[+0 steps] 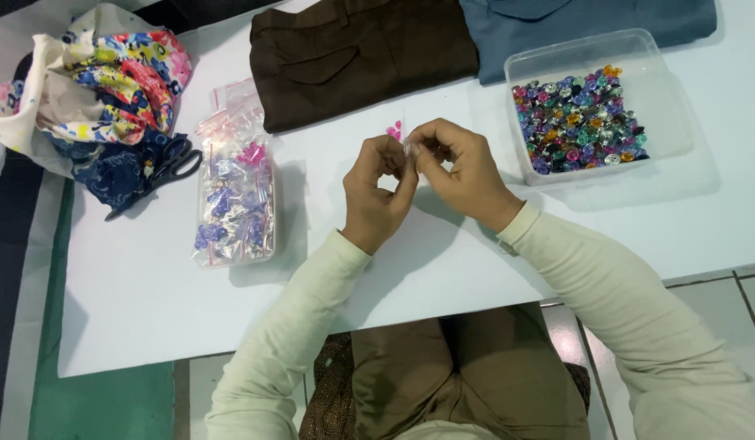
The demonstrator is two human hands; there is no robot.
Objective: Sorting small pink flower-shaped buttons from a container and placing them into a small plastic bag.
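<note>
- Hands: two, the left hand and the right hand, met fingertip to fingertip left of the clear plastic tub.
- Clear plastic tubs: one, holding mixed coloured gems, too many to count.
- Pink gems: a few, left of the tub, exact number unclear.
- Folded garments: two, one brown and one blue, behind and left of the tub.
- Small bags of gems: one pile, far left of the tub.
- Scissors: one pair, beyond the bags.

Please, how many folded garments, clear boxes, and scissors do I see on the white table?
Folded garments: 2, brown garment and blue-grey garment
Clear boxes: 2, beads box and small-bags box
Scissors: 1
Total: 5
</note>
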